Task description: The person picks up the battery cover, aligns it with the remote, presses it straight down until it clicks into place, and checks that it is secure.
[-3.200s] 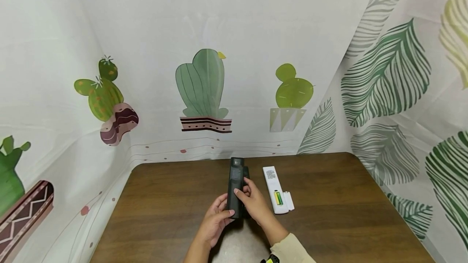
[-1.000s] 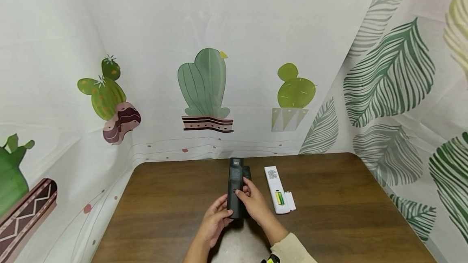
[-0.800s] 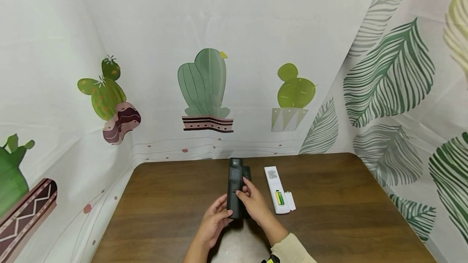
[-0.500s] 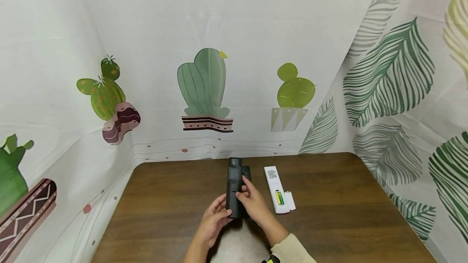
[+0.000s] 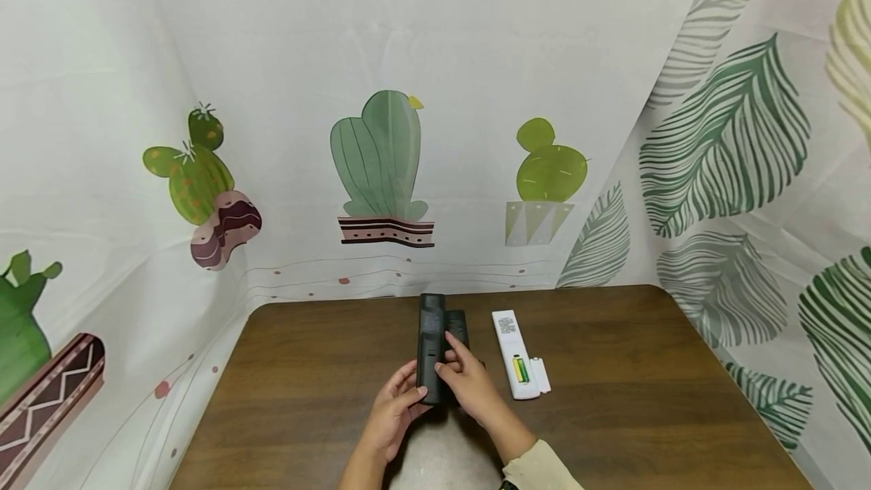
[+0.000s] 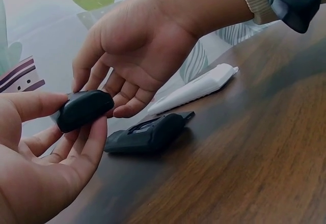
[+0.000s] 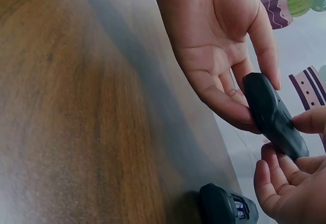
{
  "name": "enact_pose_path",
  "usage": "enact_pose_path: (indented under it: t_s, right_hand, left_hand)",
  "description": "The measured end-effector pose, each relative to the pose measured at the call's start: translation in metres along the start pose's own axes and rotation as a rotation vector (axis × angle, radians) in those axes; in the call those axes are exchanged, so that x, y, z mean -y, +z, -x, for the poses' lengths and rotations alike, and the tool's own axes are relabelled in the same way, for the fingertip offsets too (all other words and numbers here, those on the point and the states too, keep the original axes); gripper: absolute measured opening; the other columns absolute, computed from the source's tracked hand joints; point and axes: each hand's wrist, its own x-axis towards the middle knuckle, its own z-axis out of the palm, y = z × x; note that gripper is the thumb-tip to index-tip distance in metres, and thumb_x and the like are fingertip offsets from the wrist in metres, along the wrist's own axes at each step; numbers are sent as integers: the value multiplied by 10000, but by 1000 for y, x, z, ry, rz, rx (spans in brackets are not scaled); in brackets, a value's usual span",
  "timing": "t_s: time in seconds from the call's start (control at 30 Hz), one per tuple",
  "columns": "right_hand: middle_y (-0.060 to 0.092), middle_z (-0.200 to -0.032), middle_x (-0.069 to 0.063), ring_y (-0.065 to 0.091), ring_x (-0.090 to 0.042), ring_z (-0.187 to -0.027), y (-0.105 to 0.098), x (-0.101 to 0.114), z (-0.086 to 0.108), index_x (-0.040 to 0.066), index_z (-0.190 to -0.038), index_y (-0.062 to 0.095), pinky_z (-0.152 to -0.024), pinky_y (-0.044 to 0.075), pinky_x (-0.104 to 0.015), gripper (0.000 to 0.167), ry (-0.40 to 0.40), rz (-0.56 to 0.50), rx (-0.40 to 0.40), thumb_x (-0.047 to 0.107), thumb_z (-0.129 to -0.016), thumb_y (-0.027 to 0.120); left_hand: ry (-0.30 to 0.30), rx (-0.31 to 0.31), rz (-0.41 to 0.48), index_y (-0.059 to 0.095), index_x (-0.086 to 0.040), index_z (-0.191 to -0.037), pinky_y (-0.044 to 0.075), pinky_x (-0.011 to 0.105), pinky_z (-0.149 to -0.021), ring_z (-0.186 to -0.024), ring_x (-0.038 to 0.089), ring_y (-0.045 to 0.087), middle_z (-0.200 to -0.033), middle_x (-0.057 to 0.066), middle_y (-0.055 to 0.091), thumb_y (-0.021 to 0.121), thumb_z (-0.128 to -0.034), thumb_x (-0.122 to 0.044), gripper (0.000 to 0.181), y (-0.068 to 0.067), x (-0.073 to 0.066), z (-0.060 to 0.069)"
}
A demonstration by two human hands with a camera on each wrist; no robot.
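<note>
A black remote control is held up with its back facing up; a small slot shows in its battery cover. My left hand grips its near end, thumb on top and fingers underneath. My right hand holds its right side, with the thumb on the back and the fingers under it in the right wrist view. Below and to the right, a second black remote control lies on the table with an uncovered battery compartment. Further right rests a white remote control, also uncovered, with batteries inside.
A white battery cover lies against the white remote's right side. Brown wooden tabletop surrounds everything. A white cloth printed with cacti and leaves hangs behind the table's far edge.
The held black remote has shifted slightly left, uncovering more of the second one. My right thumb has slid a little down its back, away from the slot.
</note>
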Motion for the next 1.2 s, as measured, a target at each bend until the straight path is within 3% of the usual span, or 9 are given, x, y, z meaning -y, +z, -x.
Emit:
enact_pose_path:
  t_s: [0.67,1.03,1.2]
  right_hand:
    - [630,-1251,-199,622,-206,-1041,8,-3,5,102,-1544,411,-791,503,-281,601,-6,24,60,212,-990,615]
    - [626,-1248,-217,618,-198,-1024,12,-2,7,41,-1530,413,-778,503,-264,603,-12,56,82,208,-986,613]
    - [617,-1240,-269,620,-212,-1008,14,-2,7,-35,-1516,392,-755,489,-236,593,-9,64,80,145,-990,596]
  left_hand:
    - [26,-60,40,280,22,-1560,536,357,-923,-1055,134,659,-1337,41,603,569,-967,-18,661,-7,0,-1]
    - [18,-77,37,282,26,-1560,531,337,-905,-1021,114,651,-1347,40,594,576,-969,-39,663,-8,-4,2]
    - [14,-74,27,278,21,-1567,528,330,-908,-1018,95,649,-1371,34,596,569,-987,-63,653,-9,-1,2]
